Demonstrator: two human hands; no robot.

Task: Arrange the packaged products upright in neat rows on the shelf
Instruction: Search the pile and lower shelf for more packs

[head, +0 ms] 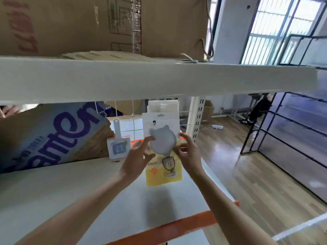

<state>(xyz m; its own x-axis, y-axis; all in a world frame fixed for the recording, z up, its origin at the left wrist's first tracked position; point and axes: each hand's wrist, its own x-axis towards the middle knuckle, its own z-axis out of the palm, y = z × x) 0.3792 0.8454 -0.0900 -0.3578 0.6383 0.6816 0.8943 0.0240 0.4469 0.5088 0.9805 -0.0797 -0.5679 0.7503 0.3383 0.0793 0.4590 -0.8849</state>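
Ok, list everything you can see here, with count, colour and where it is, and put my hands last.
Fan package: one, white and yellow card with a grey cat-eared fan, held above the shelf.
Stacked packages: several, exact count unclear, white, upright behind the held one.
Small handled package: one, white with a blue print, upright at the shelf back.
Printed carton: one, brown with purple lettering, tilted on the shelf's left.
Shelf board: one, white with an orange front edge.
Upper shelf: one, white, overhead.
Cardboard box: one, brown, on the upper shelf.
Power strip: one, white, on the wooden floor.
Left hand: holds the package's left side.
Right hand: holds its right side.
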